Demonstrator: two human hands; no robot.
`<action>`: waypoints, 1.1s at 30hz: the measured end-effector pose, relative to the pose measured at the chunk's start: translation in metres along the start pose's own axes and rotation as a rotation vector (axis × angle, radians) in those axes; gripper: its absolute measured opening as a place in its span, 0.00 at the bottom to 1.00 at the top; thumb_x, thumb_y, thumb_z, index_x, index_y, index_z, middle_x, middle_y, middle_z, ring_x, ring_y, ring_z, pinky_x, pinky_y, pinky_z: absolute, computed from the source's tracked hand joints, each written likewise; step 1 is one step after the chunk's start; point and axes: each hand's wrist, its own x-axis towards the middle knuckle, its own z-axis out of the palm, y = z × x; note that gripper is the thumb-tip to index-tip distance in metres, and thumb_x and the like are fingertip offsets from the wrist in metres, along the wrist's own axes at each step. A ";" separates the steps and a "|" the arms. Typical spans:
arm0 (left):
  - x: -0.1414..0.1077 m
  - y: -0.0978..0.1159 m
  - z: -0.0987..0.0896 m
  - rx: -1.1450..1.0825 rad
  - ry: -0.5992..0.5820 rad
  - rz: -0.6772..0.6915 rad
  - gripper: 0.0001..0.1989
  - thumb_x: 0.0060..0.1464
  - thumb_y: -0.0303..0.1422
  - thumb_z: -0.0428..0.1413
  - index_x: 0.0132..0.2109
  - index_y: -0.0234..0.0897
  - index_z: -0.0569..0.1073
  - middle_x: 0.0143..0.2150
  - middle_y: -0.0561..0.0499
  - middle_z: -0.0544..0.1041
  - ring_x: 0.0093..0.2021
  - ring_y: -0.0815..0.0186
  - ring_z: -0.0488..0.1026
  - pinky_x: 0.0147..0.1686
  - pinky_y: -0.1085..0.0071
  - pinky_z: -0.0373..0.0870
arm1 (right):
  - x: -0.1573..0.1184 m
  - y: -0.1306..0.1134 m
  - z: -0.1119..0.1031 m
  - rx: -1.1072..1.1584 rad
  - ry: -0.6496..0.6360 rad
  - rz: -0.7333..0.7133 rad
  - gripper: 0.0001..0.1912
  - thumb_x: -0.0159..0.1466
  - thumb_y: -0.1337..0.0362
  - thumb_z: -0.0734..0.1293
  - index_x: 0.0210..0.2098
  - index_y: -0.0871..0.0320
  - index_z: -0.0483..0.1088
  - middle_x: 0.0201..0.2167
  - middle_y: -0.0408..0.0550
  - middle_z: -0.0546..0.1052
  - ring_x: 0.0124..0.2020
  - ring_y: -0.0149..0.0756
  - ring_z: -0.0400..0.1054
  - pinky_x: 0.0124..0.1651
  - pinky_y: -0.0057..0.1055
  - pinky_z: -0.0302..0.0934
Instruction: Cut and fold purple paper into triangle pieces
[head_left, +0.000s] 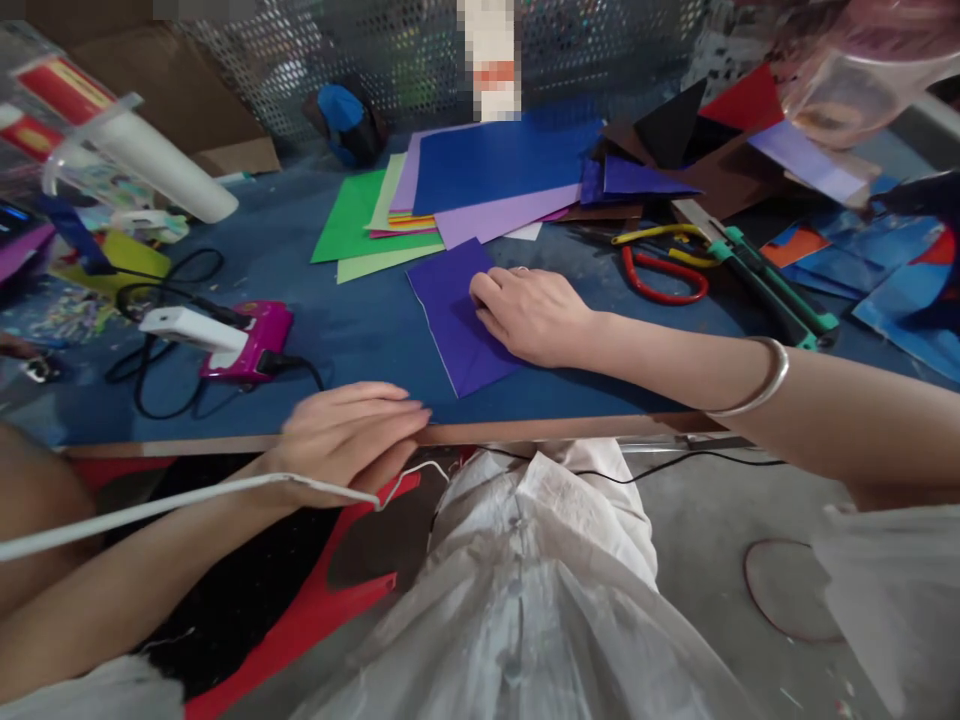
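Observation:
A dark purple sheet [450, 310] lies on the blue table near its front edge, its left edge pale and slightly uneven. Resting on the right part of that sheet is my right hand [532, 315], with its fingers curled under; whether anything is between them is hidden. My left hand [349, 435] is at the table's front edge, left of the sheet and apart from it, with its fingers stretched out and nothing in them. Behind the sheet is a stack of coloured sheets, with a blue one [502, 160] on top and a green one [349, 215] at the left.
Scissors with red and yellow handles [664, 290] and a green-black cutter [772, 280] lie right of my right hand. A magenta power block [251, 345] with cables is at the left. A white cable [165, 510] crosses my left forearm. Paper scraps [892, 270] are at the far right.

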 end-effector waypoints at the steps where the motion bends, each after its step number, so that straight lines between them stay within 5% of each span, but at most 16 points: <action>1: -0.006 0.000 -0.007 0.020 0.046 -0.004 0.10 0.63 0.24 0.57 0.49 0.41 0.77 0.31 0.56 0.84 0.32 0.66 0.83 0.44 0.63 0.88 | 0.000 0.000 0.001 -0.001 0.002 0.003 0.19 0.77 0.62 0.53 0.58 0.62 0.67 0.54 0.62 0.78 0.51 0.51 0.74 0.45 0.40 0.60; 4: -0.012 -0.003 -0.014 0.035 0.179 -0.030 0.09 0.63 0.24 0.55 0.43 0.40 0.78 0.25 0.58 0.78 0.27 0.69 0.79 0.44 0.67 0.86 | 0.000 0.001 0.003 -0.007 0.002 0.012 0.19 0.77 0.61 0.52 0.58 0.62 0.66 0.53 0.62 0.78 0.51 0.51 0.73 0.45 0.40 0.60; 7: 0.000 -0.008 -0.002 0.022 0.140 -0.097 0.07 0.61 0.25 0.57 0.43 0.40 0.78 0.29 0.55 0.82 0.32 0.66 0.82 0.46 0.65 0.85 | 0.000 0.001 0.002 -0.017 -0.004 0.015 0.19 0.77 0.61 0.52 0.58 0.62 0.66 0.53 0.61 0.78 0.51 0.50 0.73 0.45 0.39 0.60; 13: 0.038 -0.021 0.033 -0.114 -0.007 0.099 0.13 0.67 0.29 0.55 0.56 0.36 0.77 0.52 0.42 0.86 0.55 0.57 0.83 0.55 0.60 0.82 | 0.000 0.000 0.000 -0.016 -0.008 0.025 0.19 0.77 0.62 0.52 0.58 0.62 0.67 0.52 0.60 0.79 0.51 0.49 0.73 0.45 0.39 0.60; 24: 0.040 -0.022 0.040 -0.143 0.054 0.173 0.06 0.65 0.27 0.58 0.47 0.32 0.79 0.41 0.45 0.87 0.43 0.59 0.87 0.44 0.66 0.85 | -0.001 0.000 -0.002 0.032 -0.004 0.016 0.17 0.77 0.63 0.54 0.57 0.62 0.67 0.53 0.60 0.78 0.52 0.49 0.73 0.48 0.40 0.62; 27: 0.039 -0.023 0.042 -0.169 0.073 0.184 0.06 0.64 0.26 0.59 0.47 0.31 0.79 0.40 0.44 0.87 0.42 0.59 0.87 0.44 0.66 0.86 | -0.007 -0.002 -0.015 0.114 -0.079 0.042 0.15 0.75 0.62 0.60 0.57 0.63 0.68 0.53 0.59 0.78 0.51 0.48 0.73 0.51 0.39 0.61; 33: 0.035 -0.024 0.045 -0.188 0.097 0.173 0.07 0.64 0.27 0.60 0.47 0.33 0.80 0.42 0.45 0.87 0.44 0.58 0.86 0.47 0.65 0.86 | -0.018 -0.011 -0.043 0.337 -0.351 0.135 0.15 0.67 0.59 0.72 0.50 0.59 0.72 0.42 0.48 0.80 0.38 0.37 0.72 0.36 0.31 0.54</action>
